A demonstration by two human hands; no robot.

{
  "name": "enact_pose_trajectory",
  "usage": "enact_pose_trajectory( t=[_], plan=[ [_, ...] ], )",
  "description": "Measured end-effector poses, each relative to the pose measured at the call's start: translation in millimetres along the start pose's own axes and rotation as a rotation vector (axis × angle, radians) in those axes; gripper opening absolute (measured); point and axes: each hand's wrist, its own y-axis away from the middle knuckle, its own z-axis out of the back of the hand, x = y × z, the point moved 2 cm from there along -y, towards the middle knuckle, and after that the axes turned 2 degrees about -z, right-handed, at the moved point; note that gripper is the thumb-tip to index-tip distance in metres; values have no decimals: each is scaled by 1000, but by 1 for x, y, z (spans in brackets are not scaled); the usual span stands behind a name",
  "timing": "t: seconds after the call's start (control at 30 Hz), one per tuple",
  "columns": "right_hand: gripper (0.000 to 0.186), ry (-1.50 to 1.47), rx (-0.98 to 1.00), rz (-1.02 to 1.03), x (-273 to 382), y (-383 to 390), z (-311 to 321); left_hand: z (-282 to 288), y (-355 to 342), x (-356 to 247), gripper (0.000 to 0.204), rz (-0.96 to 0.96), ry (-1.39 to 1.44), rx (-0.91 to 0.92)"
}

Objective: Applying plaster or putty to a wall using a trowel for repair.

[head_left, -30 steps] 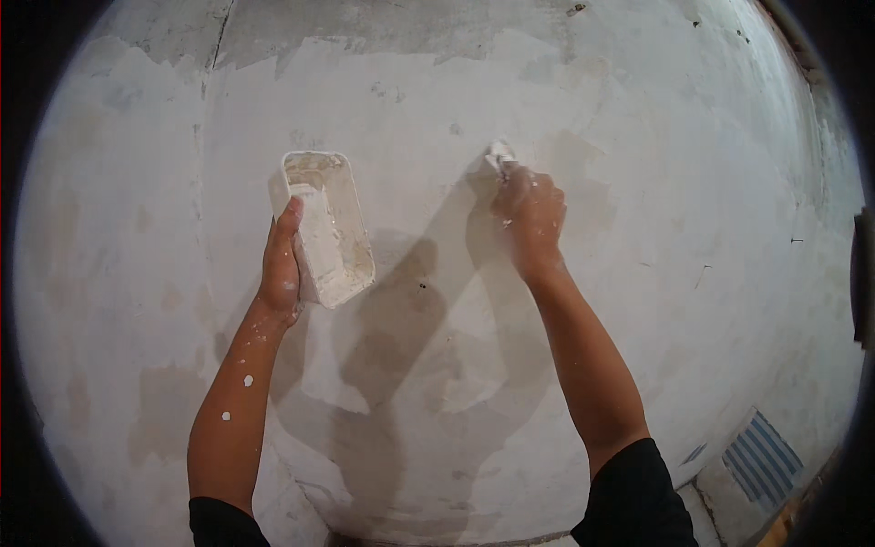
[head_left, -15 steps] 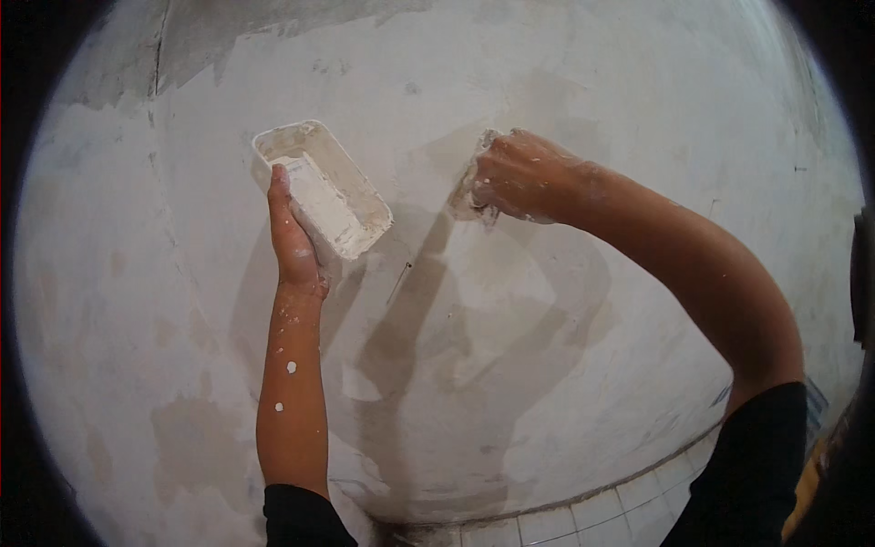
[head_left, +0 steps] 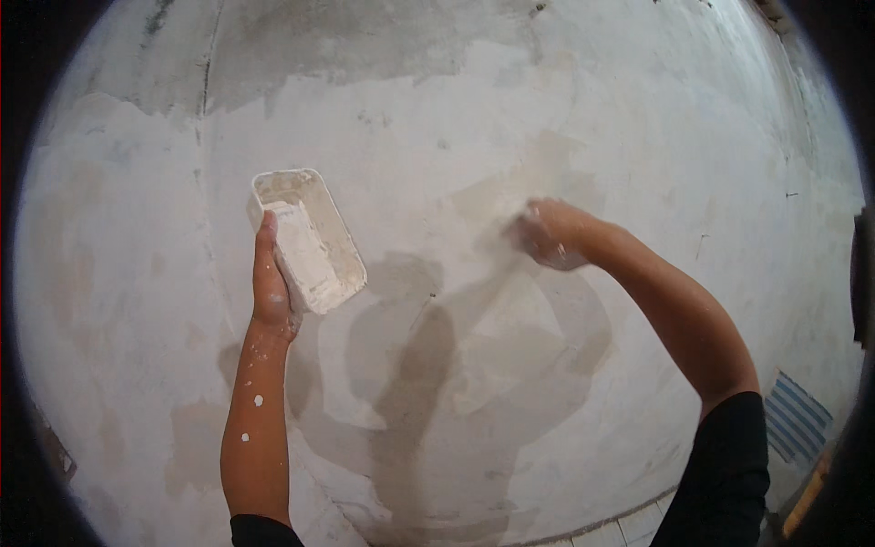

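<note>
Before mottled wall (head_left: 383, 146), oblong paste-smeared tub (head_left: 330, 228)

A patchy pale wall (head_left: 392, 137) carries a darker grey band (head_left: 365, 50) along its upper edge and a thin crack (head_left: 206, 87) near its upper left corner. Overlapping shadows (head_left: 415, 365) cross its middle; pale tiles (head_left: 638, 523) border its lower edge, beside a blue-striped panel (head_left: 797, 417).

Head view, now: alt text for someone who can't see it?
The left hand holds a white tub with pale paste in front of a patchy wall; the right hand, blurred, is raised near it, anything in it unclear. Shadows darken the wall.
</note>
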Motion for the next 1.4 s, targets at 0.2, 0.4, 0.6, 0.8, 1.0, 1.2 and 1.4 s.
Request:
enact_pose_trajectory(
  t=[0.2, 0.4, 0.6, 0.8, 1.0, 1.2, 1.4],
  plan=[
    [18, 3, -504, -40, 25, -103, 24, 4, 2, 1, 67, -34, -36, 64],
    [20, 110, -788, 71, 29, -97, -101, 2, -4, 13, 72, -73, -132, 60],
    [24, -92, -264, -35, 53, -69, -68, 9, 5, 3, 69, -71, -129, -7],
    [28, 56, -901, -202, -49, -111, 3, -2, 9, 3, 68, -112, -164, 14],
    [32, 43, -820, -14, -43, -148, 20, 1, 7, 2, 65, -72, -166, 10],
    [26, -22, -499, 74, -5, -156, 31, 16, -2, 5, 65, 19, -47, 21],
    [23, 119, -44, 135, 29, -123, 4, 16, -12, 7, 71, 47, -115, -5]
  ],
)
